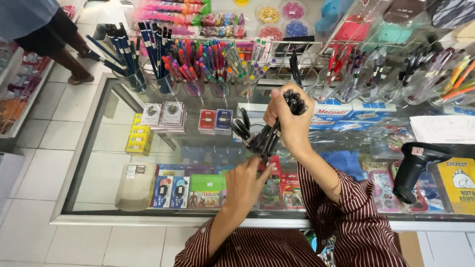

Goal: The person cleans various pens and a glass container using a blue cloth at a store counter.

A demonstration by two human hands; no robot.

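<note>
My right hand (291, 123) is raised over the glass counter (99, 163) and closed around a bundle of black pens (262, 136). Their capped tops stick out above my fist and their lower ends fan out down to the left. My left hand (246, 183) reaches up from below, its fingers touching the lower ends of the same pens. Both my sleeves are dark red with thin white stripes.
Clear cups of blue pens (129, 54) and of coloured pens (198, 62) line the counter's far side. Card decks (215, 120) and small yellow boxes (138, 138) lie under the glass. A black barcode scanner (414, 170) stands at right. Another person's legs (69, 49) stand at top left.
</note>
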